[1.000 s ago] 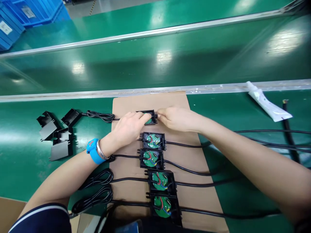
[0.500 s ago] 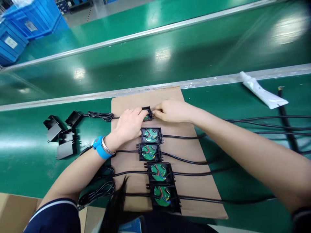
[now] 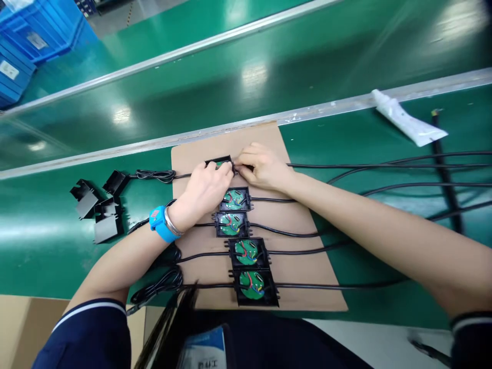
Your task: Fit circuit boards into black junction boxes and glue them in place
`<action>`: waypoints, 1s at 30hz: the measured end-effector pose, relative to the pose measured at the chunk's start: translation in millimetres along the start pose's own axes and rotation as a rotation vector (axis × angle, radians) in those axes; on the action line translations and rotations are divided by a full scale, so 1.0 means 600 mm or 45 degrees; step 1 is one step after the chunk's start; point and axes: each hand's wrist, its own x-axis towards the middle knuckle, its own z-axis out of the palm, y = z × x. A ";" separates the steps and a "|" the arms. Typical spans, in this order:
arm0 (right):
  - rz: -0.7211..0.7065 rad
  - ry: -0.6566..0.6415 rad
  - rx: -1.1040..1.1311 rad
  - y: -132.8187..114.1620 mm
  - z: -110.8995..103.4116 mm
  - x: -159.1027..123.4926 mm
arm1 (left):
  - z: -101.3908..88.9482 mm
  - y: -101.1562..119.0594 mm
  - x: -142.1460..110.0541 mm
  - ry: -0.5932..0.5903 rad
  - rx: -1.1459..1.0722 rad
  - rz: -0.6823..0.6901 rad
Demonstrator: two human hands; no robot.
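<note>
At the far end of a cardboard sheet (image 3: 269, 138) sits a small black plastic case (image 3: 227, 158) with a bit of green circuit board showing. My left hand (image 3: 207, 188) is closed over its near side, covering much of it. My right hand (image 3: 263, 166) pinches at the case's right end, where a black cable (image 3: 326, 165) runs out to the right; the fingertips hide the exact grip. Nearer me lie several more open cases in a column, among them one (image 3: 235, 199) just below my left fingers. Each holds a round green board with coloured wires, and cables leave both sides.
Loose black covers (image 3: 107, 228) lie on the green bench at left, near coiled cables (image 3: 157, 284). At right are a white tube (image 3: 409, 120) and a thick dark cable (image 3: 442, 154). Blue bins (image 3: 46, 31) stand at far left, beyond a metal rail (image 3: 326, 108).
The view has tilted, so the bench sits higher in the picture. My left fingers have shifted toward the near side of the far case. My right hand stays at its right end.
</note>
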 end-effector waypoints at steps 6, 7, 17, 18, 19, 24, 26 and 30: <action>0.066 -0.071 -0.079 -0.010 -0.011 0.015 | -0.012 0.006 0.028 -0.097 0.077 0.116; 0.072 -0.077 -0.092 -0.014 -0.015 0.017 | -0.013 0.005 0.031 -0.105 0.069 0.104; -0.057 -0.177 0.112 -0.134 -0.112 -0.225 | -0.025 -0.002 -0.270 -0.020 -0.597 0.007; -0.051 -0.221 0.091 -0.143 -0.112 -0.255 | -0.020 0.004 -0.302 -0.092 -0.625 -0.029; -0.032 -0.245 0.040 -0.150 -0.108 -0.280 | -0.013 0.011 -0.325 -0.134 -0.630 -0.078; -0.006 -0.176 -0.073 -0.157 -0.067 -0.320 | 0.018 0.036 -0.348 -0.208 -0.725 -0.230; -0.072 -0.140 -0.008 -0.159 -0.064 -0.317 | 0.016 0.039 -0.344 -0.257 -0.825 -0.218; -0.151 0.001 0.070 -0.159 -0.093 -0.292 | -0.026 0.023 -0.342 -0.278 -0.918 -0.314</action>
